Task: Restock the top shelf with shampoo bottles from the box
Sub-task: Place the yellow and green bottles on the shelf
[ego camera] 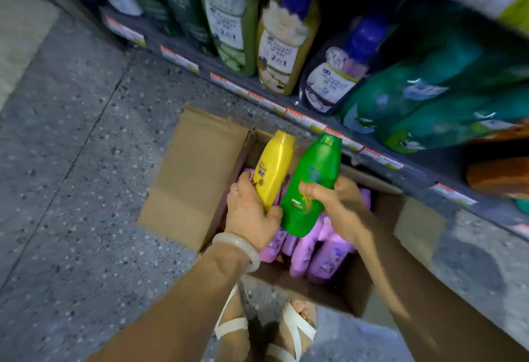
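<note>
Floor (71, 161): grey speckled stone, filling the left side of the view.
Box (197, 173): open brown cardboard, standing on the floor just in front of the shelf, flaps folded outward.
Left hand (252, 213): reaches over the box from below; fingers and thumb clamped round the lower half of the yellow bottle. A pale bangle (243, 250) sits on the wrist and a ring on one finger.
Yellow bottle (273, 170): held above the box, cap pointing up and away, tilted slightly right.
Green bottle (310, 181): held just beside the yellow one, their lower bodies touching or nearly so; cap up, leaning right.
Right hand (335, 201): thumb across the front of the green bottle, fingers curled behind it, gripping its middle.
Pink bottles (317, 256): packed close together inside the box, beneath both hands.
Feet (266, 330): in white-strapped sandals, at the near edge of the box.
Shelf (286, 107): runs diagonally from upper left to right, price tags along its edge; it carries tall dark, green, yellow and white bottles, then teal refill packs (429, 95) further right.
</note>
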`<state>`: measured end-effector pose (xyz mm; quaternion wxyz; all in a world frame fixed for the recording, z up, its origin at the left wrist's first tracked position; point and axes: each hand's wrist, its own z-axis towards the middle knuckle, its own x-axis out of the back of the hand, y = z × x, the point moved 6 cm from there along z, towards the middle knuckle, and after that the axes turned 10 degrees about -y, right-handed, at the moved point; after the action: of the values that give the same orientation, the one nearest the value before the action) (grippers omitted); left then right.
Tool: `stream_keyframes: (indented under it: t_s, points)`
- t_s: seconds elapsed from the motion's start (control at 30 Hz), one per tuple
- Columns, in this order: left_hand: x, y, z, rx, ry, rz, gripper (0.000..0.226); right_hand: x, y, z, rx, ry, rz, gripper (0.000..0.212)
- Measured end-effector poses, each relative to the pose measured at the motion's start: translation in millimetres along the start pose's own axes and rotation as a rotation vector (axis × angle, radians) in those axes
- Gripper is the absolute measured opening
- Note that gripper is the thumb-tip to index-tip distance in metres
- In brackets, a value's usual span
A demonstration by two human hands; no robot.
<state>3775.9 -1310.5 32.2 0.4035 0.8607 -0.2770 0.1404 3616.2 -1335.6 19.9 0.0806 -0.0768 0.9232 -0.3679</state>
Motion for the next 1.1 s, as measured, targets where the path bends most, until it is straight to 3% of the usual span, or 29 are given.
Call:
stream_keyframes:
  t_s: [0.07, 0.17, 0.33, 0.5, 0.67, 0.87, 1.1]
  points:
    - [14, 45, -24, -0.056, -0.019, -0.041, 0.074, 11, -38, -41, 0.021, 0.014, 0.081, 0.018]
    - [37, 111, -66, -0.169, -0.038, -0.057, 0.067, 28, -99, -101, 0.117, 0.042, 0.156, 0.028]
    - [82, 214, -136, -0.284, 0.090, -0.201, 0.046, 55, -190, -206, 0.307, 0.111, 0.156, 0.039]
    - [112, 310, -201, -0.490, 0.106, -0.173, 0.064, 70, -259, -303, 0.475, 0.139, 0.196, 0.035]
    - [150, 402, -288, -0.738, 0.119, -0.132, 0.060, 77, -323, -409, 0.631, 0.190, 0.221, 0.033]
    - [158, 497, -400, -1.004, 0.009, -0.046, 0.070, 98, -376, -548, 0.814, 0.363, 0.218, 0.038]
    - [106, 604, -534, -1.249, -0.107, -0.030, 0.054, 155, -383, -714, 0.953, 0.545, 0.180, 0.040]
